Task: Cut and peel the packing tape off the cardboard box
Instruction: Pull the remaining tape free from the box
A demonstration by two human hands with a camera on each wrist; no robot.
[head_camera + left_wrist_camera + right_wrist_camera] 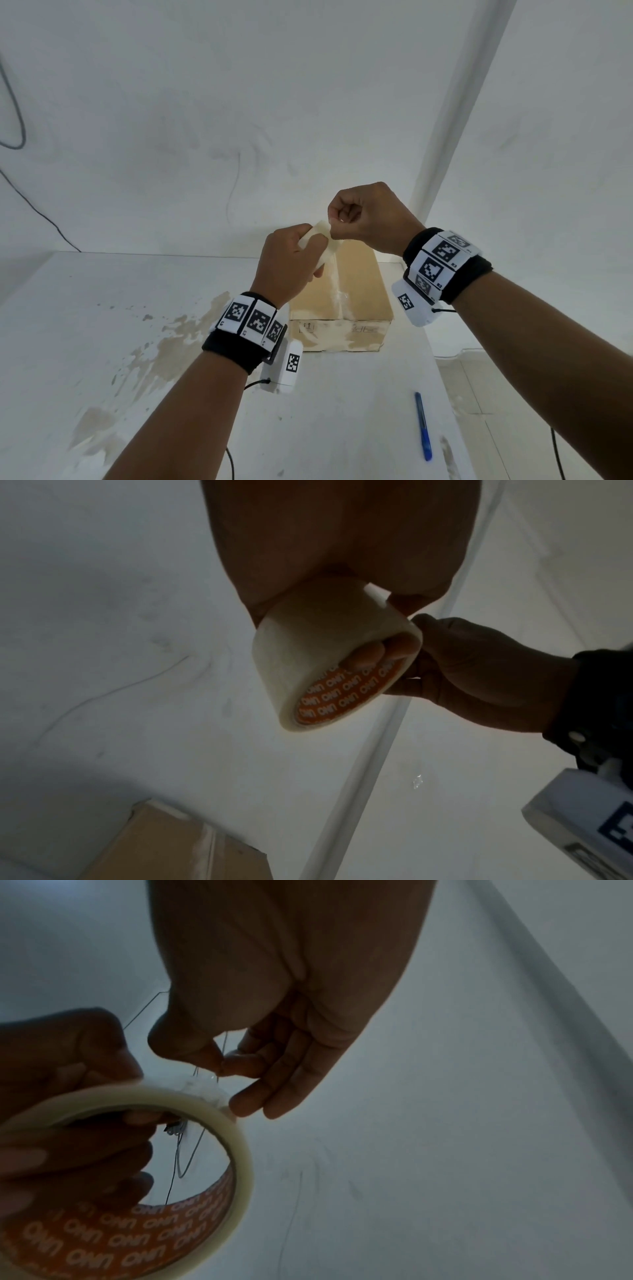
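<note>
Gripping a cream tape roll point(329, 653) in the left hand point(291, 263), right hand point(370, 219) fingers pinch its end.

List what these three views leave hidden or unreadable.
- Roll: in the head view the left hand covers most of it.
- Tape end: the right hand pinches at the rim, but the clear film is too faint to trace.
- Box: its far end is hidden behind both hands in the head view; the left wrist view shows only a corner.
- Box print: too small to read.
- Pen: its tip is too small to make out.
</note>
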